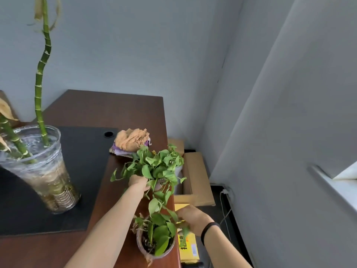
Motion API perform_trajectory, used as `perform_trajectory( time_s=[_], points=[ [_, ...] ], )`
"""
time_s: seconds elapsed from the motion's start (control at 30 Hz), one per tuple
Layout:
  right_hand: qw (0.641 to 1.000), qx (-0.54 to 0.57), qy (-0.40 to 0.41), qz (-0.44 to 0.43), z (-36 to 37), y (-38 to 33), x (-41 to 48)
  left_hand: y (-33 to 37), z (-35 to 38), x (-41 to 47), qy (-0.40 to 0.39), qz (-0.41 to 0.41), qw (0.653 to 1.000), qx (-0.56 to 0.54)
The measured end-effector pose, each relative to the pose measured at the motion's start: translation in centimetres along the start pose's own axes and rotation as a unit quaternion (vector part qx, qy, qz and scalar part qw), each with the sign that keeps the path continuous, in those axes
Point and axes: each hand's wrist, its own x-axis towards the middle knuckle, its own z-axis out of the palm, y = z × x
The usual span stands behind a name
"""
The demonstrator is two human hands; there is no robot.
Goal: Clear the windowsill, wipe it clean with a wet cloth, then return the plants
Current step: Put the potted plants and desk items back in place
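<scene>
Foreground: near pothos (160, 234) in clear pot (152, 252), at right edge of desk (125, 113). R hand (193, 216), black wristband (209, 229), lies against its top leaves; fingers blurred, so grip can't be told. L hand (138, 182) reaches further, fingers curled under far pothos (158, 167), clamped at its base; its pot mostly hidden by foliage. Behind: orange-purple cloth (132, 141), bunched on desk. Left: glass vase (44, 171) w/ bamboo (41, 74) on black mat (87, 171), partly cut off. Windowsill (345, 187), far right, only a corner in frame, well apart from both plants.
</scene>
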Motion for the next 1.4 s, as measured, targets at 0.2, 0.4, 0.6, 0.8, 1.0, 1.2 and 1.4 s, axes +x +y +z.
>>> perform_trajectory(
  time_s=[0.2, 0.4, 0.6, 0.8, 1.0, 1.2, 1.4],
  points=[
    [0.998, 0.057, -0.007, 0.025, -1.3, 1.8, -2.9, -0.4, -1.9, -2.0, -0.036, 0.078, 0.987, 0.133],
    [0.989, 0.133, -0.044, 0.046, 1.4, 3.6, -5.4, -3.7, -6.0, -8.0, 0.008, 0.296, 0.921, 0.254],
    [0.943, 0.317, -0.051, 0.092, 2.5, 3.5, -7.0, -8.0, -9.4, -9.1, 0.060, 0.255, 0.919, 0.296],
    [0.959, 0.267, -0.062, 0.073, 3.1, 5.9, -7.6, -10.0, -11.9, -9.7, 0.094, 0.213, 0.920, 0.316],
    [0.976, 0.182, -0.078, 0.092, 2.6, 10.5, -10.6, -12.0, -13.2, -15.1, 0.072, 0.117, 0.948, 0.287],
    [0.958, 0.002, -0.234, 0.167, 2.6, 16.2, -15.8, -15.8, -14.5, -25.1, -0.162, -0.036, 0.891, 0.422],
    [0.939, -0.012, -0.283, 0.192, 5.1, 18.2, -18.7, -18.9, -16.7, -28.8, -0.211, -0.101, 0.837, 0.496]
  ],
)
